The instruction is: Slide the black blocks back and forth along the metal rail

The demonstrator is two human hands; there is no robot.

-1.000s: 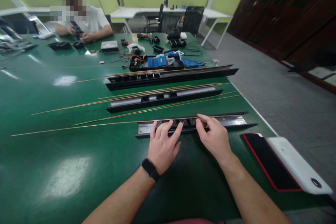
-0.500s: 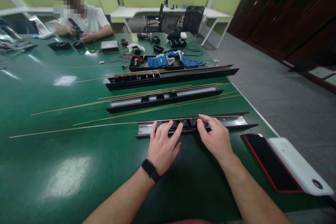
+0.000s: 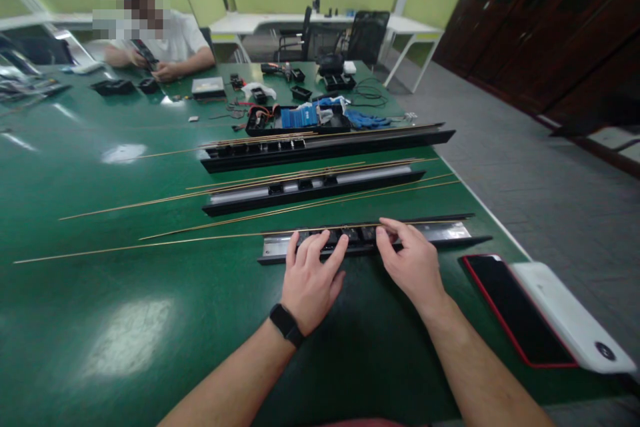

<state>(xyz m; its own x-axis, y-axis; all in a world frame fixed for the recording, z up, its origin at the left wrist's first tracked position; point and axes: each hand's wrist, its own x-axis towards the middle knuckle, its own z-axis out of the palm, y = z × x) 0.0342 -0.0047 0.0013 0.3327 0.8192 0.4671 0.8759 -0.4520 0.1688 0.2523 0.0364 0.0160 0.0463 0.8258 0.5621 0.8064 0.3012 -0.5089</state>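
A short black channel with a silvery inner strip (image 3: 447,232) lies before me, with several black blocks (image 3: 351,234) set in its middle. Over it runs a long thin brass-coloured rod (image 3: 145,246), sticking far out past the left end. My left hand (image 3: 313,270) rests with fingers spread on the channel and the blocks, holding nothing. The thumb and forefinger of my right hand (image 3: 411,255) pinch the rod above the channel's right half; the exact grip is partly hidden by the fingers.
Two longer black channels (image 3: 320,195) (image 3: 380,141) with loose rods lie beyond. A red-edged phone (image 3: 517,310) and a white power-bank-like device (image 3: 565,313) sit at right. Behind are a black tray (image 3: 273,127) and blue gloves (image 3: 367,120). A person (image 3: 175,43) sits across the green table (image 3: 210,327).
The rod has slid very slightly to the left, its left tip now a little farther out. Both my hands stay almost in place.
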